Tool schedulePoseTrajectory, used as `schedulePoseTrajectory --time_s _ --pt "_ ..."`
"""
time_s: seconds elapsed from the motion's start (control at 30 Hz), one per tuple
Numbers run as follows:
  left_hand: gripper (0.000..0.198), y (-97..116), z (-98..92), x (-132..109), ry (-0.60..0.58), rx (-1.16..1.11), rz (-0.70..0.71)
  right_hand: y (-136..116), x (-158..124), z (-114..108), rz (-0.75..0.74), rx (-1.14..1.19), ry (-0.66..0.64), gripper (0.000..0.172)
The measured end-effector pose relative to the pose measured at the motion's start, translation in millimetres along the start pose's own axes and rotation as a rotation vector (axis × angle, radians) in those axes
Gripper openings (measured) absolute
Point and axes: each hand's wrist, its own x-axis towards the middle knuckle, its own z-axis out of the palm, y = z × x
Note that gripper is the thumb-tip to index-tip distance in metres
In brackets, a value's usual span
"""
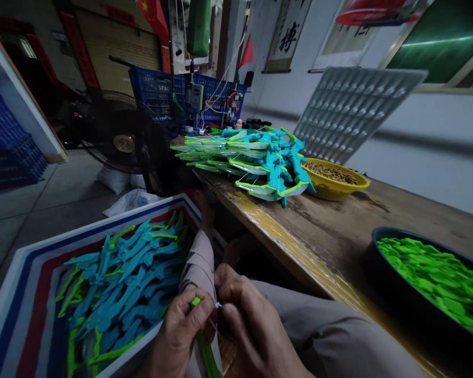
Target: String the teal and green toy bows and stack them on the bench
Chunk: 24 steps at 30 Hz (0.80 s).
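My left hand (187, 323) is closed around a bright green plastic piece (208, 357), long and narrow, with its tip poking up past my thumb. My right hand (250, 320) is pinched right beside it on a thin white string (217, 305), which has a small knot or loop between the two hands. The string's other end is hidden by my fingers. To the left, a striped bin (35, 336) holds many teal and green toy parts (130, 283). A pile of teal and green toy bows (260, 157) strung with white cord lies on the wooden table (323, 236).
A yellow bowl (335, 190) of small brass-coloured parts stands behind the bows. Nearer, a dark basin (372, 257) holds green plastic pieces. A ridged grey panel (350, 110) leans on the wall. A floor fan (118, 136) and blue crates (153, 92) stand at the back.
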Motion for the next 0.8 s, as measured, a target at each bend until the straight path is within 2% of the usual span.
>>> schedulePoseTrajectory --time_s 0.1,0.33,0.63,0.8 --pt "0.042 -1 0.1 0 -0.015 -0.015 -0.003 -1 2 -3 -0.050 -0.018 -0.047 0.023" --pt "0.042 -3 0.1 -1 -0.024 -0.037 0.007 -4 10 5 -0.035 -0.011 -0.036 0.010" --pt "0.038 -5 -1.4 -2 0.018 0.035 0.043 -3 7 8 -0.066 -0.101 0.016 0.011" --pt "0.036 -6 -2.6 -2 0.023 0.098 0.075 -1 0 11 -0.116 -0.257 0.039 0.013"
